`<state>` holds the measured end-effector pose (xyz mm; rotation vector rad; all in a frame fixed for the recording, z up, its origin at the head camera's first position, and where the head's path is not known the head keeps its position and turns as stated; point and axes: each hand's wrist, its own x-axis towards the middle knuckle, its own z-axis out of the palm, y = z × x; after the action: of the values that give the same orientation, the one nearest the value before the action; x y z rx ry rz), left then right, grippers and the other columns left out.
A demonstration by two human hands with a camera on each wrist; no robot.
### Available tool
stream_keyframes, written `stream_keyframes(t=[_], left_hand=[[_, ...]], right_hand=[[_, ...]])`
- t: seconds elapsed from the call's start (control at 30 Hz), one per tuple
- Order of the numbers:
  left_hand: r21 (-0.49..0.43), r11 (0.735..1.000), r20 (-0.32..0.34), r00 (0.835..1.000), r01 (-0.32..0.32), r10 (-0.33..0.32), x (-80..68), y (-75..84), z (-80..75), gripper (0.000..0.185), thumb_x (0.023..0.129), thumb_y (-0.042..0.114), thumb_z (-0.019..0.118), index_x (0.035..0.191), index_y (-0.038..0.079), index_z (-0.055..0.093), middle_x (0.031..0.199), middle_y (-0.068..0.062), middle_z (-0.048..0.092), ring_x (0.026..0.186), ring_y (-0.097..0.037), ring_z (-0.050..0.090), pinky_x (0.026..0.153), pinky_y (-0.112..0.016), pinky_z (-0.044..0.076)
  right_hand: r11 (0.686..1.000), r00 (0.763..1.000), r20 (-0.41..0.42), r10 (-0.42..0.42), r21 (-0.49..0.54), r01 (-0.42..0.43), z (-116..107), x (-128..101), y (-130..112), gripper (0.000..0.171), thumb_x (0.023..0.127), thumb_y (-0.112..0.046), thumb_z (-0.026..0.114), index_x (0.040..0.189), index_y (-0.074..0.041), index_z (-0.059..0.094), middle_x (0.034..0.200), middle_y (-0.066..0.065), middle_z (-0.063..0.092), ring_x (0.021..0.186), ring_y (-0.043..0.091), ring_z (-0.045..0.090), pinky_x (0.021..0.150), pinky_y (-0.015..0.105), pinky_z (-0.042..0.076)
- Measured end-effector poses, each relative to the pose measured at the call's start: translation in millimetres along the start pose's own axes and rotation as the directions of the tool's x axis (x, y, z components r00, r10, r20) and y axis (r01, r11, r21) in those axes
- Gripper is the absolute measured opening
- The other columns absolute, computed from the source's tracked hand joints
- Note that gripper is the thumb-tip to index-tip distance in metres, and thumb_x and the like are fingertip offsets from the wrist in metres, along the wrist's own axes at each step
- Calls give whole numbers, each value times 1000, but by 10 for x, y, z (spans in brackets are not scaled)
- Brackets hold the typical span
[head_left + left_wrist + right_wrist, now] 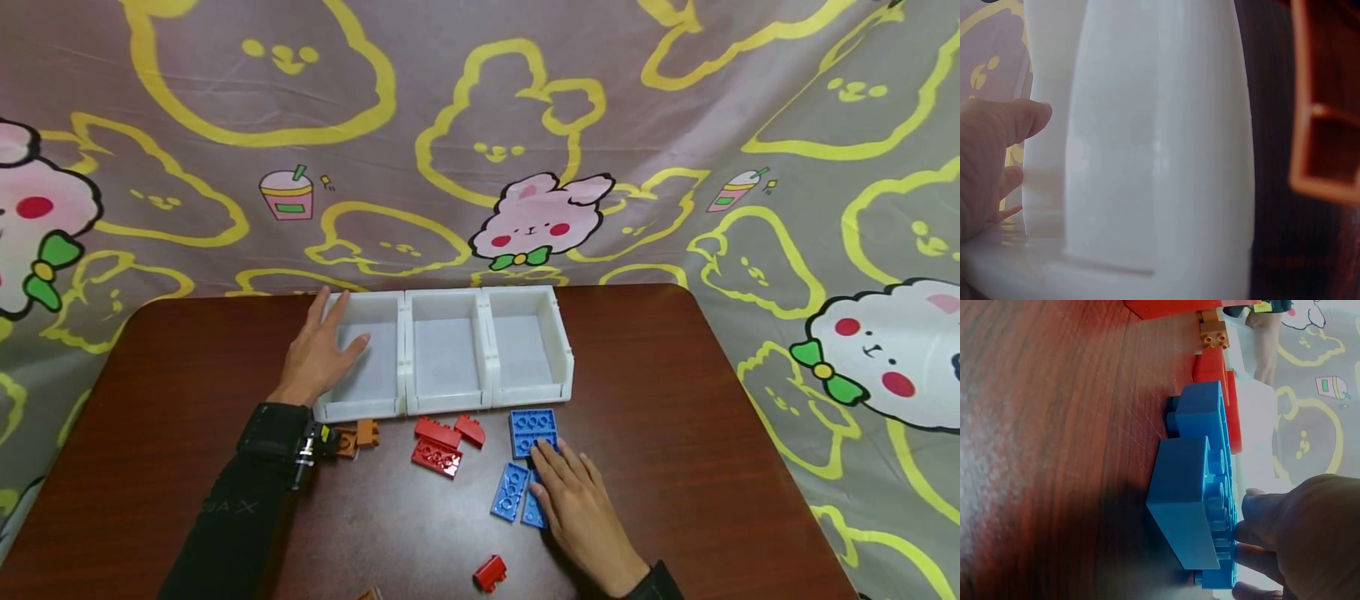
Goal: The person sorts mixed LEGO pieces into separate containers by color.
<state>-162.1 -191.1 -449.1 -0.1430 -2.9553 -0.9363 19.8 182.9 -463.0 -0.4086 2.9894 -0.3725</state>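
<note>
My left hand (318, 350), fingers spread, lies over the left side of the leftmost white bin (367, 408). Its thumb reaches over the inside of that bin. In the left wrist view the thumb and fingers show beside the white plastic wall (1160, 150). My right hand (581, 512) rests over a group of blue toy building bricks, with its fingertips at the square blue brick (533, 422). Two longer blue bricks lie just below, one (510, 492) in full view and one (534, 510) partly under the hand. Studs on a blue brick (1179, 481) show beside the fingers in the right wrist view.
Three white bins stand joined in a row at the table's back, the middle (447, 400) and right one (531, 392) included. Red bricks (437, 458) lie before them, orange bricks (367, 433) by my left wrist. A single red brick (490, 573) lies nearer. Patterned cloth (360, 167) hangs behind.
</note>
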Motion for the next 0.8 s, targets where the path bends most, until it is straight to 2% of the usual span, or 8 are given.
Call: stream_keyframes(t=[0.1,0.2,0.3,0.37,0.43,0.53,0.7,0.8], left_hand=[[-3,1000,4,1000,-3,3,-1,1,4,79,97,40,58,157,13,15,162,-13,-1,133,-51,31,95,-67,35],[-3,1000,10,1000,-2,2,0,6,2,79,97,41,58,157,14,15,162,-12,-2,133,-50,30,94,-67,34],[-2,1000,12,1000,5,-5,1,9,-3,79,97,41,58,158,15,14,162,-11,-3,134,-50,28,95,-68,33],[-1,1000,11,1000,8,-8,3,3,1,79,96,41,58,158,15,14,162,-11,-3,135,-50,28,95,-67,34],[-3,1000,13,1000,9,-8,0,0,9,79,96,41,58,158,16,14,162,-11,-3,135,-50,28,95,-67,34],[-7,1000,11,1000,7,-7,-2,0,17,79,97,41,58,158,15,15,162,-11,-2,134,-50,29,95,-67,34],[-6,1000,3,1000,4,-4,-4,0,13,79,97,40,58,157,15,15,162,-11,-2,134,-51,28,95,-67,33],[-7,1000,3,1000,3,-3,-6,0,9,79,97,40,58,157,14,15,162,-12,-2,135,-50,27,95,-68,33]], right_hand=[[1000,1000,22,-5,6,5,-22,-28,-10,49,101,-36,51,144,-13,50,148,6,44,140,30,33,110,57,22],[997,996,51,-72,26,70,-41,-81,-38,46,102,-35,50,144,-15,51,148,3,45,140,28,32,110,56,23],[987,980,124,-156,58,149,-50,-124,-74,45,102,-36,49,144,-19,51,149,-1,44,141,26,31,110,56,23],[983,966,183,-183,59,175,-41,-141,-94,46,102,-38,48,145,-22,49,150,-2,42,140,26,32,110,57,24],[985,956,238,-171,51,163,-34,-156,-108,47,102,-40,47,146,-24,48,150,-2,41,139,28,33,108,59,26],[992,957,262,-124,20,123,-16,-192,-123,48,102,-42,47,146,-22,48,149,1,43,136,31,37,104,61,30],[999,983,179,-30,-17,33,35,-286,-159,50,101,-40,50,142,-12,52,144,11,46,128,37,41,99,62,33],[999,990,138,22,-28,-18,68,-316,-178,51,101,-40,51,142,-10,51,140,16,45,125,41,41,99,63,33]])
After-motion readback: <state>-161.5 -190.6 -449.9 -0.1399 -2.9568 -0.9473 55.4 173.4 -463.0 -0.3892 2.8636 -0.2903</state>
